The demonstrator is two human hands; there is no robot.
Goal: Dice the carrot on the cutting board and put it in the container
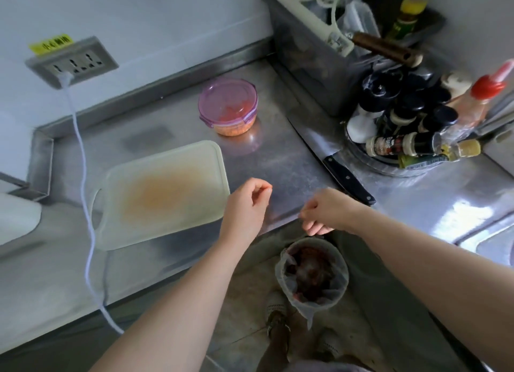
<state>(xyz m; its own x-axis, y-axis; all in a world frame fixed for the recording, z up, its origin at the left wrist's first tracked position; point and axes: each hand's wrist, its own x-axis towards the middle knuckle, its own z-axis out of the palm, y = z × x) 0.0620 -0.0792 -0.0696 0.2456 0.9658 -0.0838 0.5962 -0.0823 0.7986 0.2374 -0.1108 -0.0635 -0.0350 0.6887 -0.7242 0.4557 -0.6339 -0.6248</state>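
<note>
head view: steel counter [278,160] with a stained cutting board [167,193] at its left.
the board's middle is tinted orange; a lined bin [280,271] stands on the floor below the counter edge; behind the board a container [227,106] (purple lid on) holds the diced carrot [233,129]; a knife [347,179] lies to the right; left hand [246,204] and right hand [331,211] hover loosely curled, grasping nothing.

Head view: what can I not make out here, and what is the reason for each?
All in the head view.
Container: the tinted lid hides how full it is.
Left hand: fingertips meet; whether they pinch anything is too small to tell.
Right hand: fingers curl under the palm, hiding any hold.
Bin: contents dark and blurred.
Sink: cut off by the right edge.
</note>
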